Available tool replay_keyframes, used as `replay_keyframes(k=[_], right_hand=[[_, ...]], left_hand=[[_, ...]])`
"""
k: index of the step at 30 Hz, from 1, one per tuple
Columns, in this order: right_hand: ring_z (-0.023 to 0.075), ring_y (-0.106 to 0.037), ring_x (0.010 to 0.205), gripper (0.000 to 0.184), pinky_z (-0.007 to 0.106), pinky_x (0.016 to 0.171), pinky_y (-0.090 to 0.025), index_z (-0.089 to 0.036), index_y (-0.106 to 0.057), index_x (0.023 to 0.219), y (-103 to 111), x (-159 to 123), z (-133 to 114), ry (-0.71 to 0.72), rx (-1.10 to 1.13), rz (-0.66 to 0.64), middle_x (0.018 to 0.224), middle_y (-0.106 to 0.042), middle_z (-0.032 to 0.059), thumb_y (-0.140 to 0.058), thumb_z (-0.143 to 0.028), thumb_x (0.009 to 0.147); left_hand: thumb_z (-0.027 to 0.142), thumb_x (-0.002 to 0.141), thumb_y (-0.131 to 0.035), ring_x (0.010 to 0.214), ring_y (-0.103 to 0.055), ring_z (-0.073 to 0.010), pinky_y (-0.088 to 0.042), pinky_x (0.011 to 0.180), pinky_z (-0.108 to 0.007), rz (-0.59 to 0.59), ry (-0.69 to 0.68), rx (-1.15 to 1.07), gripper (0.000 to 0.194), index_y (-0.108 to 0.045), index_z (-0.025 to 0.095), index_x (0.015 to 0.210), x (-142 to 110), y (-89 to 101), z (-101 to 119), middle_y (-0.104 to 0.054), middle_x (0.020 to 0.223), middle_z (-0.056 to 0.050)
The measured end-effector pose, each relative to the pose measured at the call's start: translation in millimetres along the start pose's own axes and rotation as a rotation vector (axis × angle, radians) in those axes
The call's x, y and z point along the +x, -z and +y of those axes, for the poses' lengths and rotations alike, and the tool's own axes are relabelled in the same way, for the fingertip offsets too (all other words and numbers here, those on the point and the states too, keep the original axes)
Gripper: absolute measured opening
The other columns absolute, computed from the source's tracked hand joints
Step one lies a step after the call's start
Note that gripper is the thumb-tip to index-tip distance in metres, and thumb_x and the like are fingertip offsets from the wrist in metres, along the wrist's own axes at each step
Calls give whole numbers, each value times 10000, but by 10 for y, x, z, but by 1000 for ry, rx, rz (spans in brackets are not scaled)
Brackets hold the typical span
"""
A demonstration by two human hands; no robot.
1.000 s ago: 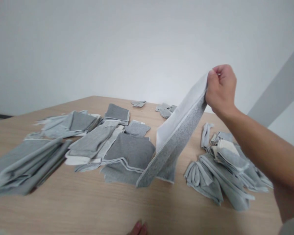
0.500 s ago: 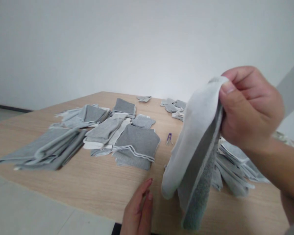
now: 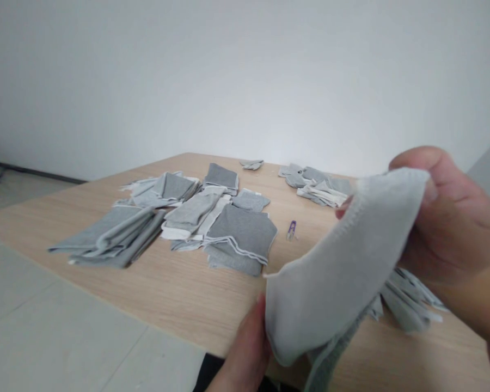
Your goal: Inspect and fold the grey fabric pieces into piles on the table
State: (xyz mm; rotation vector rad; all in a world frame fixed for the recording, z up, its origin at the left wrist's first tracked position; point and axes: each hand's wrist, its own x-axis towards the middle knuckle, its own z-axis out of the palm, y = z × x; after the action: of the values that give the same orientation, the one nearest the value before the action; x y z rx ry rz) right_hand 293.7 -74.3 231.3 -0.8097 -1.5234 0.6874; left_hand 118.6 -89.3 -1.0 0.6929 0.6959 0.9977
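Textile workroom, fabric stacks [image 3: 242,226], thread snips [image 3: 291,230]

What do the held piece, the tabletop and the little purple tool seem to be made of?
Held piece: probably soft knit fabric, matte and pale, since it bends freely.
Tabletop: wood or wood-look laminate, low sheen; fine grain shows, but not which.
Purple tool: perhaps plastic, with silvery tips suggesting metal; too small to be sure.
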Motion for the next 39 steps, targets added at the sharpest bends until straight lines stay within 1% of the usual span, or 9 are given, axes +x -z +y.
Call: replay_keyframes(k=[3, 6, 12, 16, 22, 26, 31, 34, 39], right_hand=[[220, -620, 534, 361, 306, 393, -456, -320, -521, 810, -26, -37, 109, -82, 102, -24, 682, -675, -13, -737, -596, 724], [222, -650, 611, 318, 296, 439, -463, -304, -518, 851, -41, -46, 316, -121, 149, 45, 773, -708, 9, -700, -554, 776], [132, -439, 510, 259, 253, 479, -360, -249, -556, 820, 72, -33, 890, -132, -54, 186, 605, -499, -42, -670, -481, 811], [131, -407, 511, 311, 251, 470, -320, -239, -546, 821, 118, -136, 1163, -219, -115, 202, 582, -462, -47, -636, -537, 817], [124, -435, 495, 392, 243, 452, -323, -235, -584, 855, 38, -380, 1272, -339, -30, 63, 606, -554, -38, -796, -488, 643], [103, -404, 478, 296, 222, 437, -302, -213, -576, 751, 33, -478, 1296, -407, -24, -16, 554, -508, -48, -781, -408, 664], [90, -374, 473, 316, 207, 427, -260, -212, -521, 693, 38, -536, 1337, -444, 26, 40, 539, -469, -55, -780, -391, 669], [100, -394, 487, 326, 211, 439, -280, -219, -515, 725, -11, -599, 1362, -450, 84, 27, 546, -471, -54, -772, -417, 689], [111, -431, 544, 288, 220, 479, -331, -227, -520, 794, -177, -769, 1437, -464, 154, -5, 614, -513, -44, -757, -380, 733]], left_hand=[[661, 777, -601, 1104, -663, -309, -489, 983, -451, -10, -26, -88, 484, -752, 263, 1007, -94, -66, -6, -743, 1126, -71], [459, 680, -781, 873, -708, -246, -534, 805, -337, 112, -108, -69, 327, -757, 220, 903, -154, -51, 9, -771, 893, -53], [399, 625, -826, 744, -684, -193, -526, 714, -270, 430, -323, 72, 342, -741, 171, 866, -123, 99, 208, -757, 789, -29], [387, 624, -824, 736, -684, -180, -539, 697, -256, 641, -493, 78, 342, -731, 165, 867, -92, 172, 380, -753, 787, -22], [427, 693, -779, 635, -631, -154, -525, 601, -254, 912, -650, 221, 306, -701, 143, 777, -75, 192, 461, -710, 696, -9], [452, 725, -755, 663, -621, -158, -525, 630, -274, 1072, -737, 262, 327, -695, 143, 815, -54, 212, 476, -697, 731, -9], [468, 731, -741, 687, -616, -172, -523, 687, -316, 1255, -836, 345, 371, -694, 115, 834, -53, 221, 542, -683, 766, -27], [475, 735, -727, 690, -637, -193, -523, 666, -318, 1230, -759, 416, 367, -703, 116, 809, -80, 219, 582, -705, 761, -43], [458, 785, -651, 682, -651, -198, -507, 657, -277, 935, -637, 818, 299, -710, 165, 765, -167, 145, 573, -695, 677, -19]])
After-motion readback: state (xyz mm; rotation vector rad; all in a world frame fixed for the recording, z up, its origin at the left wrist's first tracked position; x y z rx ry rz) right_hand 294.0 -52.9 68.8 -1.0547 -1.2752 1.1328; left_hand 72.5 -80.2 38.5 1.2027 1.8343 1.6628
